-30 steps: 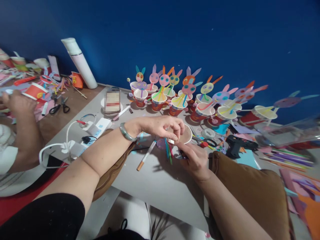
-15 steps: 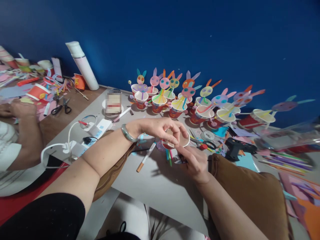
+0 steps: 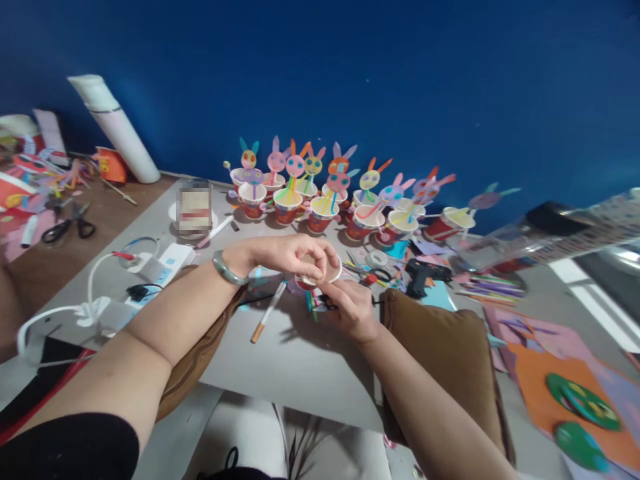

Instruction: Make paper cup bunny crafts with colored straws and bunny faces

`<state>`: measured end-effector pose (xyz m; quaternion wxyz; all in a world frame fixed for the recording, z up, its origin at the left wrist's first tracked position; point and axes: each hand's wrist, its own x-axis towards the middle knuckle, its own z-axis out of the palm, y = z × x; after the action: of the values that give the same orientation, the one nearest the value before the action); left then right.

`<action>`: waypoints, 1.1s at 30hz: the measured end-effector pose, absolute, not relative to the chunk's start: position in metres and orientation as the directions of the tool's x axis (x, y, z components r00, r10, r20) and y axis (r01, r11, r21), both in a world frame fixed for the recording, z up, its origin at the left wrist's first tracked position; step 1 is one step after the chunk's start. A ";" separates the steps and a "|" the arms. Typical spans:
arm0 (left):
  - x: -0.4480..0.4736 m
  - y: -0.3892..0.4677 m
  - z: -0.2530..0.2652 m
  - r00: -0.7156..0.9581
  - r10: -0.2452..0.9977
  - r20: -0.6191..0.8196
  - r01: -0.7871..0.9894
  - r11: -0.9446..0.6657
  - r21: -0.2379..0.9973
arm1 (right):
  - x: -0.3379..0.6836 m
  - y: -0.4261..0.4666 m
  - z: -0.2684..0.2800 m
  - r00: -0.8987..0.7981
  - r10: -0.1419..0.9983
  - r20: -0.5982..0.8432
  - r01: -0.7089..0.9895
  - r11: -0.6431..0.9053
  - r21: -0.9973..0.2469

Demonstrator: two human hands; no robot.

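A paper cup (image 3: 333, 270) is between my hands above the table, its pale inside turned towards me. My left hand (image 3: 303, 259), with a bangle at its wrist, curls over the cup's rim, thumb and fingers pinched on it. My right hand (image 3: 353, 312) is closed beside the cup, its fingertips against the rim near my left thumb. Something dark shows by the right fingers; its kind is hidden. Green and blue straw pieces (image 3: 312, 305) hang just below the cup. A marker with an orange-brown end (image 3: 269, 312) lies left of the cup.
Several paper cups with rabbit-faced figures (image 3: 323, 215) line the blue wall. A black glue gun (image 3: 425, 275), straws (image 3: 493, 287) and a brown cushion (image 3: 440, 353) lie right. A power strip (image 3: 167, 263), scissors (image 3: 70, 227) and a white flask (image 3: 117, 133) are left.
The view has swung right, so the things sit further left and green cut-outs on orange paper appear at the right. Both hands keep nearly the same hold at the cup.
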<state>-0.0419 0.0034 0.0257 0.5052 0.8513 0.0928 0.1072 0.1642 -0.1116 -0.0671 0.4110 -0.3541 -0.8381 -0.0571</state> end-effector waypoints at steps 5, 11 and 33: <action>-0.043 0.005 0.023 0.955 0.283 0.085 0.056 -0.454 0.889 | 0.164 -0.110 -0.070 -0.393 0.540 0.745 0.663 0.727 -0.178; -0.044 0.009 0.020 0.974 0.209 0.086 0.023 -0.472 0.881 | 0.159 -0.110 -0.063 -0.448 0.408 0.796 0.649 0.761 -0.025; -0.044 0.025 -0.009 0.971 0.226 0.076 0.021 -0.397 0.917 | 0.163 -0.104 -0.070 -0.503 0.470 0.725 0.719 0.693 0.050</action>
<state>-0.0440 0.0251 -0.0093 0.5438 0.8305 0.0744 0.0943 0.1626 -0.1042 -0.0705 0.3546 -0.3501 -0.8490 -0.1759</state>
